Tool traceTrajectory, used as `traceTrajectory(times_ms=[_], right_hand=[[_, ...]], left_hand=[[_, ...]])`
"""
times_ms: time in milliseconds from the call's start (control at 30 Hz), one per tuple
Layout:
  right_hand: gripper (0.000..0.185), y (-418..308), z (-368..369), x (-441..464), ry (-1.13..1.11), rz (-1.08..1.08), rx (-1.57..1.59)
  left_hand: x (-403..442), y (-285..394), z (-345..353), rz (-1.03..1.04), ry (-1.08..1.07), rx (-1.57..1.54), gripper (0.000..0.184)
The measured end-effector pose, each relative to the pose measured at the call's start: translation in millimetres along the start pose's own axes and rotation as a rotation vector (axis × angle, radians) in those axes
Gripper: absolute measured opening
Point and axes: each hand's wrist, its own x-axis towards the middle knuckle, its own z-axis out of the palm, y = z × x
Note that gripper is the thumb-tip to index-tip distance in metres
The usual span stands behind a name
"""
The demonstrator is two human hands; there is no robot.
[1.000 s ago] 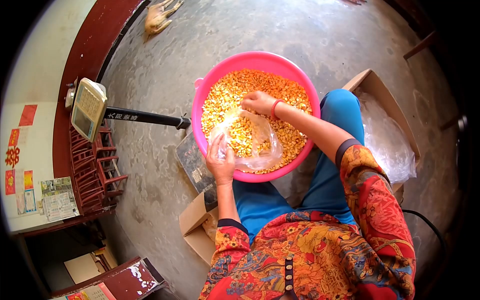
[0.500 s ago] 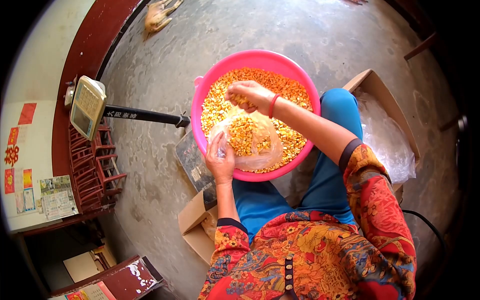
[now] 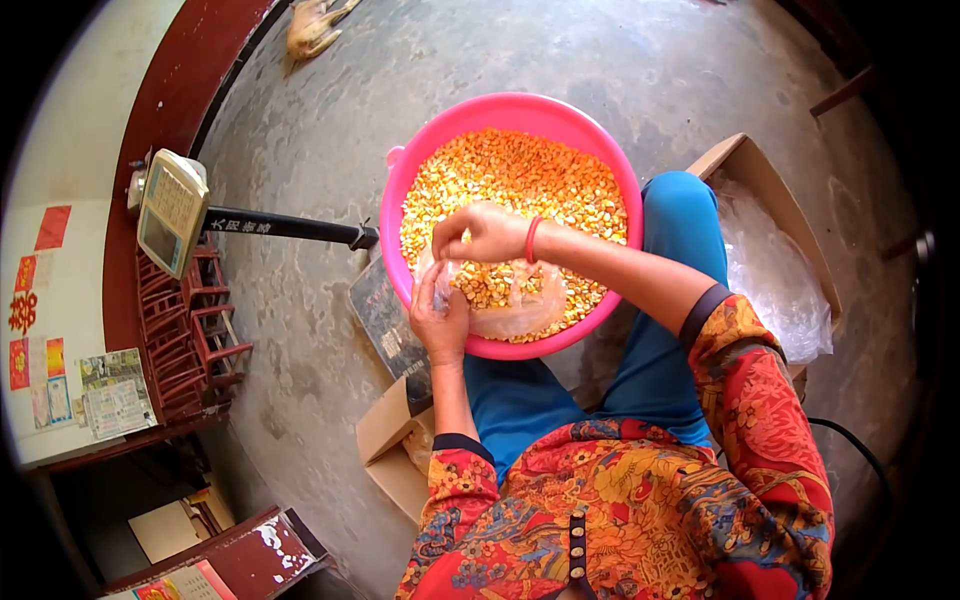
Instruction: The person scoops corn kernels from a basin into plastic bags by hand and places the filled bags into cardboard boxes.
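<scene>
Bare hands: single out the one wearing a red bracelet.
The right hand: a thin red bracelet circles its wrist. The left hand, gripping the clear plastic bag, has none.

From my end I can read white characters on the scale's pole (image 3: 288,228): 大阳衡器. Below and left of the pole, a red 囍 (image 3: 22,312) stands on the wall (image 3: 85,160). I also make out print on the panel (image 3: 170,215) at the pole's left end, the platform (image 3: 385,315) below its right end, and the papers (image 3: 115,395) below it, all too small for me to read.
</scene>
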Motion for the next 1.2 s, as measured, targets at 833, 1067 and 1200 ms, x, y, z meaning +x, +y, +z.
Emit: traceTrajectory(times_ms=[833, 1067, 1200], right_hand=[[0.034, 64, -25, -20, 0.04, 0.339, -0.664], [0.021, 72, -38, -15, 0.27, 0.675, 0.482], [0.018, 52, -46, -12, 0.338, 0.678, 0.795]], left_hand=[[2, -1, 2, 0.103, 0.008, -0.002, 0.036], [2, -4, 2, 0.106, 0.007, -0.003, 0.036], [1, -3, 2, 0.076, 0.004, -0.009, 0.036]])
